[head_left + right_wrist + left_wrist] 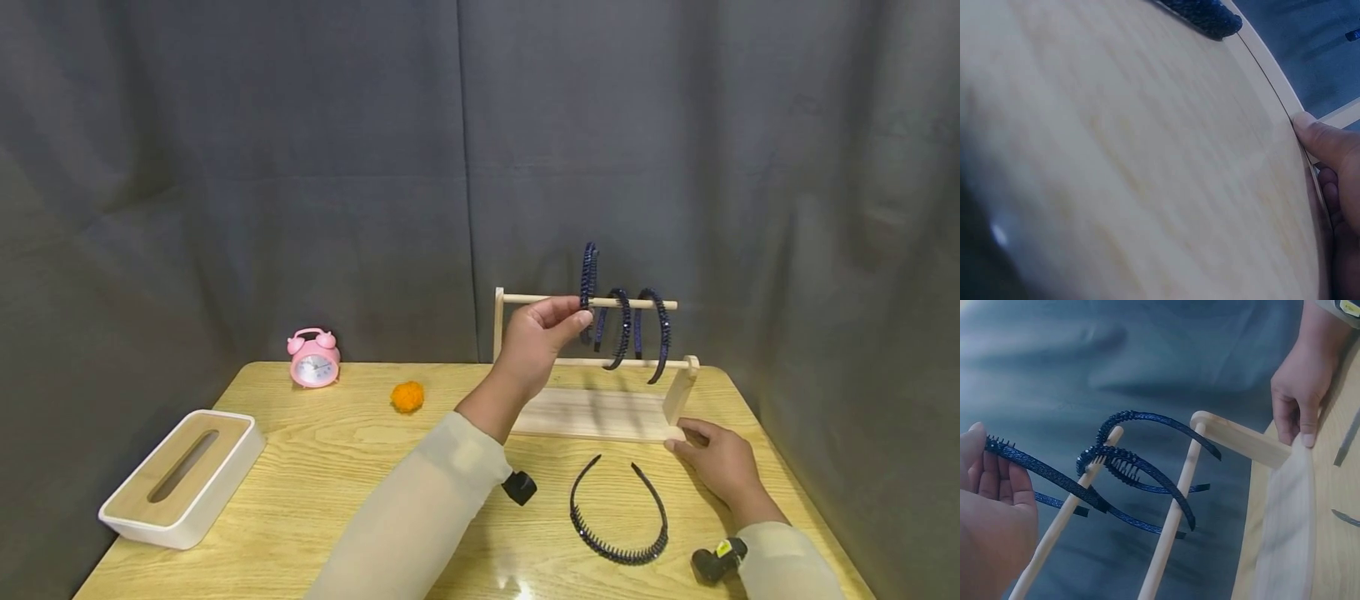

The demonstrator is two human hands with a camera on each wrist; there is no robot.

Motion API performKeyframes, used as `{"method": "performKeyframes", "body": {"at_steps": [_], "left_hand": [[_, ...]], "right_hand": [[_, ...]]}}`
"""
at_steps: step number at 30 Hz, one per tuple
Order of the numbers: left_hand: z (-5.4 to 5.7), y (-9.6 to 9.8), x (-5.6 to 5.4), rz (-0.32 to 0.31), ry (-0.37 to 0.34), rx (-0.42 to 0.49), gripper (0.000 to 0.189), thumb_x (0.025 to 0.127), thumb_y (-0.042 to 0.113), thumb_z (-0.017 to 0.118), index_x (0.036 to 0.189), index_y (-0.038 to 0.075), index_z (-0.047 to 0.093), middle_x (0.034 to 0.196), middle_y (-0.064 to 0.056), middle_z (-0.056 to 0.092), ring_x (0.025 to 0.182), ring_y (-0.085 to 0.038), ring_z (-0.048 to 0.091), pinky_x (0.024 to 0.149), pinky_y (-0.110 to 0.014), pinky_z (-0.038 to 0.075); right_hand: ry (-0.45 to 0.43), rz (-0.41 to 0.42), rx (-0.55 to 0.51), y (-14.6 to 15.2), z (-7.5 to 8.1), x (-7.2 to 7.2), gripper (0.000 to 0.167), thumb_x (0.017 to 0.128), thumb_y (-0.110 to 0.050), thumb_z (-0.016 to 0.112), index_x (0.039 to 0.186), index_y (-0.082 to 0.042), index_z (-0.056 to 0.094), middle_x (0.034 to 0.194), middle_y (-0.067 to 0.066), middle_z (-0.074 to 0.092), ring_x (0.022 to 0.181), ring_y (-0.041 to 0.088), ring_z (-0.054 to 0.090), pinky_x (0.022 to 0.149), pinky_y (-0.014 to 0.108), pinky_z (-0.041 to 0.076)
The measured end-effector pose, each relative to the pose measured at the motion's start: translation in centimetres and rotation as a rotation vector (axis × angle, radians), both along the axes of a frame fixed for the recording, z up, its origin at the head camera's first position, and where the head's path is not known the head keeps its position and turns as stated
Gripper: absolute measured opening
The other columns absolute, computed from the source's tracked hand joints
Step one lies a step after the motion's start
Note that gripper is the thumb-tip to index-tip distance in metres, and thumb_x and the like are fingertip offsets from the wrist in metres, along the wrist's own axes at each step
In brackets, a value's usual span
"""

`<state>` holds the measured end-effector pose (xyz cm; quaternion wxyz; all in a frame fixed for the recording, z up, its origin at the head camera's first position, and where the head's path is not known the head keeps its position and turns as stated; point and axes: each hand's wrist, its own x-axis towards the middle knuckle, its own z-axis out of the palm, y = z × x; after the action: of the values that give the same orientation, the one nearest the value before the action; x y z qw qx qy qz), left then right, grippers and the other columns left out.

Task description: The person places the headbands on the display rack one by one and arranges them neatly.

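- Probably risked sweeping two hanging dark-blue toothed headbands (625, 329) off the free right end of the pale round wooden upper rod (1047, 544) by pushing too far right.
- Might have tipped the pale wooden two-rod stand (592, 414) by bumping the rod with too light a base hold.
- Pinched another dark-blue toothed headband (589, 275) in left hand (532, 342).
- Rose above fingertips at the rod, left of hanging pair; couldn't tell if looped over.
- Gripped near right base corner with right hand (720, 461).

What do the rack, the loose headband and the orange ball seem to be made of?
Rack: likely bare, matte wood, from its pale tan tone. Loose headband: probably plastic, partly shiny, given comb-like teeth and bright specks. Orange ball: perhaps yarn or fabric, fluffy, with a ruffled surface.
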<state>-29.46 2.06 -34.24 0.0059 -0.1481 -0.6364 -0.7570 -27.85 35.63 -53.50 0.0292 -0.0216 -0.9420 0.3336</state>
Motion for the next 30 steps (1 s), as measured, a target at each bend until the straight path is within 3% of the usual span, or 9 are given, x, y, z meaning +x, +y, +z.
{"method": "performKeyframes", "body": {"at_steps": [9, 16, 23, 30], "left_hand": [[-1.3, 0.2, -0.7, 0.012, -0.039, 0.003, 0.033, 0.101, 0.020, 0.081, 0.131, 0.007, 0.077, 0.113, 0.001, 0.075, 0.106, -0.011, 0.070, 0.106, -0.035, 0.059], [-2.8, 0.5, -1.1, 0.026, -0.081, 0.003, 0.028, 0.100, 0.022, 0.083, 0.126, 0.011, 0.080, 0.112, -0.001, 0.076, 0.104, -0.012, 0.071, 0.110, -0.045, 0.058], [-3.6, 1.1, -1.0, 0.039, -0.095, -0.013, 0.031, 0.098, 0.021, 0.085, 0.126, 0.008, 0.080, 0.109, -0.001, 0.077, 0.101, -0.009, 0.071, 0.099, -0.031, 0.061], [-4.0, 1.2, -0.9, 0.046, -0.109, -0.018, 0.030, 0.099, 0.020, 0.084, 0.126, 0.007, 0.079, 0.112, -0.003, 0.078, 0.101, -0.010, 0.072, 0.100, -0.031, 0.061]], "right_hand": [[0.012, 0.002, 0.016, 0.0, 0.2, 0.0, 0.067, 0.102, -0.047, 0.077, 0.151, -0.005, 0.063, 0.154, 0.027, 0.060, 0.148, 0.058, 0.046, 0.118, 0.074, 0.040], [0.003, -0.002, 0.011, -0.1, 0.2, 0.1, 0.066, 0.102, -0.044, 0.078, 0.152, -0.004, 0.063, 0.152, 0.025, 0.061, 0.149, 0.057, 0.045, 0.120, 0.073, 0.039], [-0.004, -0.004, 0.003, 0.0, 0.4, 0.1, 0.069, 0.102, -0.048, 0.077, 0.153, -0.004, 0.062, 0.154, 0.026, 0.060, 0.149, 0.058, 0.044, 0.120, 0.073, 0.039], [0.000, -0.009, 0.003, 0.0, 0.2, 0.1, 0.068, 0.102, -0.047, 0.078, 0.152, -0.005, 0.062, 0.153, 0.026, 0.061, 0.149, 0.057, 0.046, 0.119, 0.073, 0.040]]}}
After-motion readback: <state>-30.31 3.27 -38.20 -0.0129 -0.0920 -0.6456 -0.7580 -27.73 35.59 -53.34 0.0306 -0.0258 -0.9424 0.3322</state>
